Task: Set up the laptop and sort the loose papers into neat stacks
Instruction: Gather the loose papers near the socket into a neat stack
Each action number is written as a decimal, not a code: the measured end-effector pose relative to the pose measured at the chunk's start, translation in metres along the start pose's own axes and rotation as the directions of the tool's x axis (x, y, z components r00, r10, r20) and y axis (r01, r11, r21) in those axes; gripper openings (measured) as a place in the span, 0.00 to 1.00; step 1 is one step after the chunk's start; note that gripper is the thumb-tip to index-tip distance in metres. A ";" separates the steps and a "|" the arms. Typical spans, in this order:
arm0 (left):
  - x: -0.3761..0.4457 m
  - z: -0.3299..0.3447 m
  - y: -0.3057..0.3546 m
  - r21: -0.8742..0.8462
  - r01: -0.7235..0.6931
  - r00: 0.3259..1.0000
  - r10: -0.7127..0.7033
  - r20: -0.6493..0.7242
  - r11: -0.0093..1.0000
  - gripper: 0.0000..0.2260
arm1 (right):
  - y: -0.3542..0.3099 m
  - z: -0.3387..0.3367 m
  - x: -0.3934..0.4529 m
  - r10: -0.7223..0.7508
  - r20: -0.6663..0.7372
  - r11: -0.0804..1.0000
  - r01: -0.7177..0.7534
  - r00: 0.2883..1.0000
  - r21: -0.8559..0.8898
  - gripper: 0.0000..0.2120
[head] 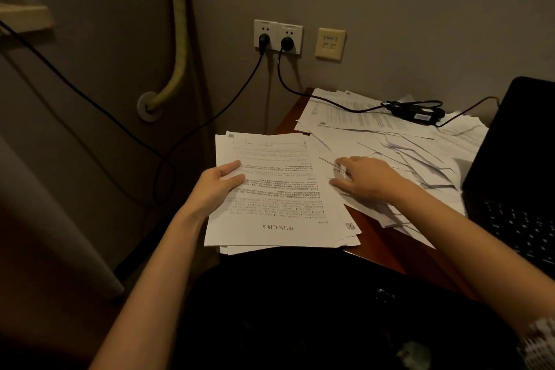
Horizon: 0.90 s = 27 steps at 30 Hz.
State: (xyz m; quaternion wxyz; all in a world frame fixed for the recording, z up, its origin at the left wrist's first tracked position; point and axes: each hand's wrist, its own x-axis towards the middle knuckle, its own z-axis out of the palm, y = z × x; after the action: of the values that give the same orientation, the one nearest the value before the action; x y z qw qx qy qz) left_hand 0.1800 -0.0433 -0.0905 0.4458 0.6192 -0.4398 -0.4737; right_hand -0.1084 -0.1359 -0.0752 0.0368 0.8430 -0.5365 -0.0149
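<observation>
Two bare forearms reach forward over a dark wooden desk (372,234). Loose papers (405,153) cover its far side in a messy spread, beside an open black laptop (510,174) at the right edge. Gathered sheets (279,195) jut past the desk's left corner, gripped by the left hand (219,186), thumb on top. Right hand (366,177) lies on the spread, fingers extended. Sorting seems underway; next likely means pinching one sheet free. A power adapter (420,114) rests on the far papers.
</observation>
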 end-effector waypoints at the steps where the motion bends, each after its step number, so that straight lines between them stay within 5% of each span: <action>1: 0.000 0.000 0.000 0.023 -0.005 1.000 0.006 -0.010 1.000 0.23 | 0.001 -0.001 0.000 -0.031 -0.010 0.998 0.031 0.999 -0.057 0.27; 5: 0.001 0.000 -0.001 0.040 -0.029 1.000 0.029 0.001 0.999 0.24 | 0.003 0.000 0.002 -0.100 -0.042 0.970 0.088 0.994 -0.225 0.20; 11: 0.001 0.000 0.001 0.026 -0.002 1.000 0.001 0.018 1.000 0.21 | -0.002 -0.009 0.006 -0.066 -0.016 0.978 0.061 0.998 -0.200 0.22; 15: 0.001 -0.001 0.000 0.026 0.003 1.000 -0.003 0.023 1.000 0.21 | -0.014 -0.014 0.006 -0.072 0.018 0.940 0.074 0.997 -0.334 0.15; 27: 0.004 -0.003 -0.002 -0.010 0.013 1.000 -0.013 0.017 1.000 0.20 | -0.013 -0.029 0.016 -0.017 0.137 0.970 0.049 0.990 -0.239 0.22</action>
State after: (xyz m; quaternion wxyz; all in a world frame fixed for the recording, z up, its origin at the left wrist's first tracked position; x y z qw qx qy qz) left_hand 0.1837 -0.0460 -0.0927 0.4423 0.6158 -0.4370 -0.4840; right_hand -0.0886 -0.1433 -0.0471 0.1029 0.8381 -0.5178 -0.1371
